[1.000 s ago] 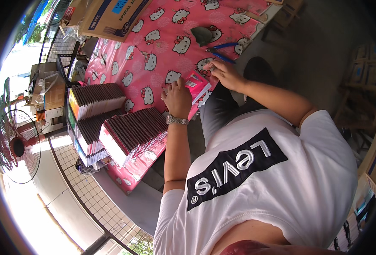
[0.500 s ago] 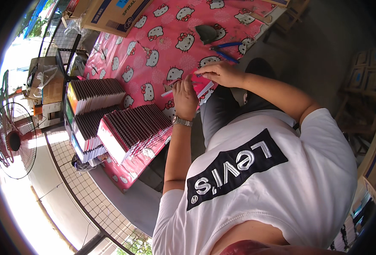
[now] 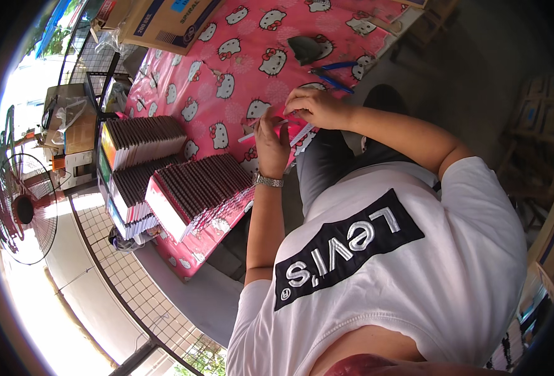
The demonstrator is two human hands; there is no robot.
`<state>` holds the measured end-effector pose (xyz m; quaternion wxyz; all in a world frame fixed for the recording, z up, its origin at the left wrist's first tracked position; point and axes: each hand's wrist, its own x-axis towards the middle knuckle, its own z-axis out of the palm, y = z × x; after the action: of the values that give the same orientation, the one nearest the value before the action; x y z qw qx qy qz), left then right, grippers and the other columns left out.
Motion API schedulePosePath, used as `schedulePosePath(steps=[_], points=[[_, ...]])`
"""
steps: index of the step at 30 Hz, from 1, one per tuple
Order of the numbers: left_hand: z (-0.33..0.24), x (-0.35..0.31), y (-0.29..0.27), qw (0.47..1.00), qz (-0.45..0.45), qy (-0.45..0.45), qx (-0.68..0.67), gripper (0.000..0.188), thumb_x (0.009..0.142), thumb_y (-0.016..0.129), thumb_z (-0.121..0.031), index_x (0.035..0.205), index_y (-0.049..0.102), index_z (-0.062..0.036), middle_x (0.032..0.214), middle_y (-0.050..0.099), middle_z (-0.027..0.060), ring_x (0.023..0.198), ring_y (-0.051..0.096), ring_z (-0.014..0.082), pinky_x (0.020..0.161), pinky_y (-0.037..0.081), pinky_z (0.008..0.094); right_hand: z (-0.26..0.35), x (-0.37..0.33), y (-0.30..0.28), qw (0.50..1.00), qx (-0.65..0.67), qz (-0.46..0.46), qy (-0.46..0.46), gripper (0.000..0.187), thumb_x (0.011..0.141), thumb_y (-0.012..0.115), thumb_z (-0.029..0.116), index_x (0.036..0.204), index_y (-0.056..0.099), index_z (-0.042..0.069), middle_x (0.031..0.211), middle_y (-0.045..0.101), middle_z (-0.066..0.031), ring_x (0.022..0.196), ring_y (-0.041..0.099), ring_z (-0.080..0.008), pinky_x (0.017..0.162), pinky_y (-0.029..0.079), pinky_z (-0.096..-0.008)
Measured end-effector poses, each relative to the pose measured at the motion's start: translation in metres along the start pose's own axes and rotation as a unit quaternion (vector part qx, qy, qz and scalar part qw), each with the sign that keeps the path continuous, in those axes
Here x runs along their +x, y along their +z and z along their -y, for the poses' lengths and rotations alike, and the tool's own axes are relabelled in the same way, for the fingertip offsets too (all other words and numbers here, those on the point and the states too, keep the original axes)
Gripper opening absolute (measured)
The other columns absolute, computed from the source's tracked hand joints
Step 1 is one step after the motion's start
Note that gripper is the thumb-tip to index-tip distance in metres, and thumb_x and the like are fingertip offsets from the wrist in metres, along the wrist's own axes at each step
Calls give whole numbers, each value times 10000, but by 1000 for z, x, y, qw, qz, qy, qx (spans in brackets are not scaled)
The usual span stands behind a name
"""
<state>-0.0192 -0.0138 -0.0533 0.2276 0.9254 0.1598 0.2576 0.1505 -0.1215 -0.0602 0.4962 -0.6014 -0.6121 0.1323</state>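
Observation:
A thin pink notebook with white edges lies at the near edge of the table, mostly covered by my hands. My left hand, with a metal watch at the wrist, grips it from the left, fingers bent. My right hand is at its far right side, fingers curled inward and pinched; what is between the fingertips is too small to make out. Just beyond the right hand lie blue-handled pliers. A dark grey-green piece rests farther back.
Stacks of coil-bound notebooks stand to the left on the pink patterned tablecloth. Cardboard boxes sit at the far left corner. A standing fan and a wire-mesh barrier are at the left.
My right hand has lifted and drawn slightly left, its fingers curling more. The left hand's fingers have shifted, with the thumb farther apart. The notebook stays at the table's edge.

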Motion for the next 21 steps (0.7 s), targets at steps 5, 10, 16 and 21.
schedulePosePath(steps=[5,10,16,21], points=[[-3,3,-2,1000,0,-4,20,574,833,671,18,1351,431,-43,946,675,114,926,634,295,840,477,400,1,-6,9,999,2,-43,-34,218,768,659,-25,964,694,64,964,678,-84,953,633,-281,840,503,-386],[-4,4,-5,999,13,6,33,488,829,653,-25,1282,470,-22,941,673,103,943,617,303,965,416,448,-5,-10,6,998,58,16,-1,127,824,660,36,950,672,25,910,677,-108,897,640,-311,781,507,-408],[0,0,-2,992,17,56,116,312,831,633,-83,1123,533,-37,941,642,104,928,600,310,1006,391,477,24,12,-17,980,-14,147,138,259,900,614,118,1146,573,46,927,667,-183,926,652,-341,798,504,-434],[-4,-1,-9,994,50,46,89,248,842,628,-70,1064,533,-15,1037,639,130,957,578,364,964,393,500,27,17,-16,988,-66,142,0,240,956,558,208,1142,553,57,799,652,-191,784,660,-336,725,510,-436]])
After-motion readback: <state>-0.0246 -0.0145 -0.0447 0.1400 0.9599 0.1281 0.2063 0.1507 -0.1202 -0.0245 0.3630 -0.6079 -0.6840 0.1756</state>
